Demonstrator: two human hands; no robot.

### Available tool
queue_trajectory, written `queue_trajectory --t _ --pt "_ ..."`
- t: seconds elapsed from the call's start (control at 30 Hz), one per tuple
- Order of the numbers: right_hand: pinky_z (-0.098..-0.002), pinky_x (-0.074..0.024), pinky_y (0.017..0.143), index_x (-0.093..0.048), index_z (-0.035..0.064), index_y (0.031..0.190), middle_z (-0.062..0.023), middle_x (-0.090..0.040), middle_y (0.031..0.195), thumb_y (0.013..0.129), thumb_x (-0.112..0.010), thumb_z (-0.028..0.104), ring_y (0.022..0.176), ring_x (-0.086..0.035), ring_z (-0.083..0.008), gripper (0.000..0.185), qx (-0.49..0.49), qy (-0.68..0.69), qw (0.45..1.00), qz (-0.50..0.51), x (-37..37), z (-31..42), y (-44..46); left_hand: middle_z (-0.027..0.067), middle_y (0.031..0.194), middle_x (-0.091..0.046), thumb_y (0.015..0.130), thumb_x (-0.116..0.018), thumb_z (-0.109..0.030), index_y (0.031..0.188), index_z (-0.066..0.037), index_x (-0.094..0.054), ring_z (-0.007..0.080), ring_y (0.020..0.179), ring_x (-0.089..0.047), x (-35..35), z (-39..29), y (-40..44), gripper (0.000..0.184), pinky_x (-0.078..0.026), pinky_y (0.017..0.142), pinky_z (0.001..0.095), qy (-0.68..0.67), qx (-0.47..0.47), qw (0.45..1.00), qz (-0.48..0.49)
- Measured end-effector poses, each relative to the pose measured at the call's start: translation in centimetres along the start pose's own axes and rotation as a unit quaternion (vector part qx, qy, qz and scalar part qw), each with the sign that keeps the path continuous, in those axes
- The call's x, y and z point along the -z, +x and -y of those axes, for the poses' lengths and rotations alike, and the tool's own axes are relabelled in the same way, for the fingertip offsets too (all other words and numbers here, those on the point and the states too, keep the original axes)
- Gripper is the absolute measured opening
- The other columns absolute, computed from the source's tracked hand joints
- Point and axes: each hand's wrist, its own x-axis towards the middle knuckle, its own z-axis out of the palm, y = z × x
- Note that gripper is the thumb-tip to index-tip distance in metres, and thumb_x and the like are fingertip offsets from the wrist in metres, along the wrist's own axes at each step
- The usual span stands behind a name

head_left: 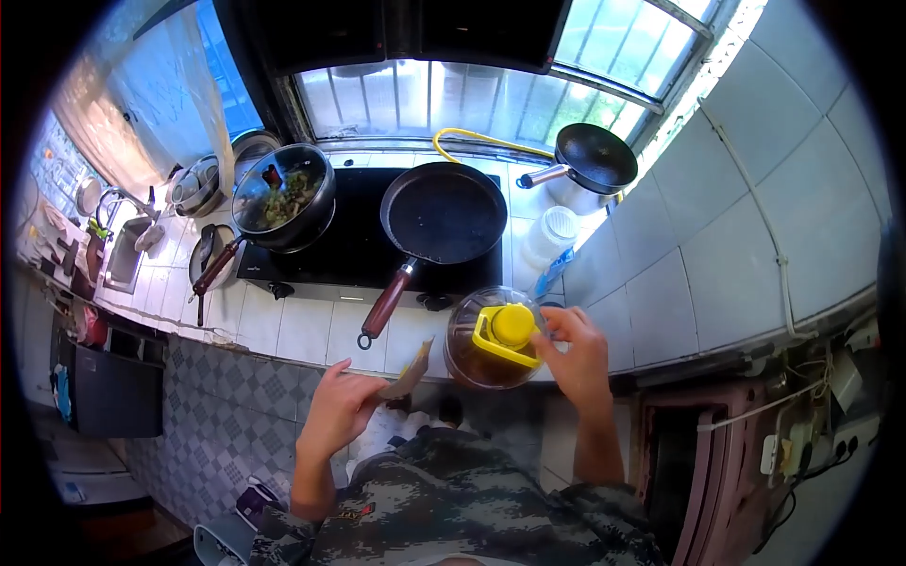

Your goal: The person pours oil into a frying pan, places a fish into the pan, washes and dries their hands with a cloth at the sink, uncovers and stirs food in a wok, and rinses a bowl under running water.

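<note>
A large clear oil jug [483, 366] with a yellow cap and handle stands at the counter's front edge. My right hand [574, 357] is at its right side, fingers bent against the yellow handle [508, 351]. My left hand [342, 407] holds a thin, flat, yellowish-brown piece [411, 372] to the left of the jug; what it is I cannot make out. Behind the jug, a dark frying pan [444, 213] sits on the right part of the black stove [359, 193], its brown handle pointing toward me.
A pot with a glass lid [283, 196] and food inside sits on the stove's left. A small wok [596, 157] and a white plastic container [551, 236] are at the right back. The sink [128, 255] lies far left; a tiled wall [727, 245] bounds the right.
</note>
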Motion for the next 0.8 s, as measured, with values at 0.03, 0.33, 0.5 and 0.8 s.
queue_trajectory --t 0.03,0.33,0.5,0.8 --pt "-0.0275 -0.0484 0.065 -0.056 0.0017 0.102 -0.0122 -0.057 0.087 0.074 -0.067 0.014 0.077 -0.058 -0.0231 0.032 0.024 -0.008 0.998 0.050 0.1 -0.2 0.4 0.0045 0.080 -0.062 0.067 -0.062 -0.002 0.091 -0.009 -0.059 0.0207 0.080 -0.059 0.0 -0.1 0.1 0.025 -0.033 0.095 0.0405 0.003 -0.006 1.000 0.003" --pt "-0.0248 -0.0486 0.069 -0.053 -0.0025 0.106 -0.0128 -0.058 0.092 0.076 -0.065 0.023 0.084 -0.058 -0.0209 0.041 0.261 -0.344 0.882 0.189 -0.6 1.1 3.0 0.0042 0.080 -0.062 0.066 -0.062 -0.001 0.091 -0.009 -0.059 0.0214 0.078 -0.059 0.8 0.4 0.5 0.027 -0.033 0.095 0.0413 0.003 -0.026 1.000 0.005" --pt "-0.0215 -0.0503 0.059 -0.055 -0.0068 0.101 -0.0102 -0.060 0.080 0.084 -0.056 0.033 0.070 -0.060 -0.0161 0.043 0.489 -0.395 0.769 0.114 -1.5 -2.1 4.2 0.0036 0.077 -0.062 0.066 -0.062 -0.001 0.091 -0.009 -0.059 0.0210 0.077 -0.059 1.2 1.1 0.5 0.026 -0.032 0.095 0.0417 -0.004 -0.032 0.999 0.018" --pt "-0.0196 -0.0438 0.047 -0.057 0.0032 0.077 -0.0038 -0.055 0.066 0.084 -0.056 0.027 0.057 -0.056 -0.0119 0.025 0.605 -0.318 0.729 -0.021 -2.3 -3.8 6.2 0.0061 0.074 -0.061 0.066 -0.063 -0.004 0.089 -0.006 -0.058 0.0244 0.076 -0.059 1.6 3.4 1.0 0.023 -0.032 0.094 0.0430 -0.018 -0.073 0.997 0.026"
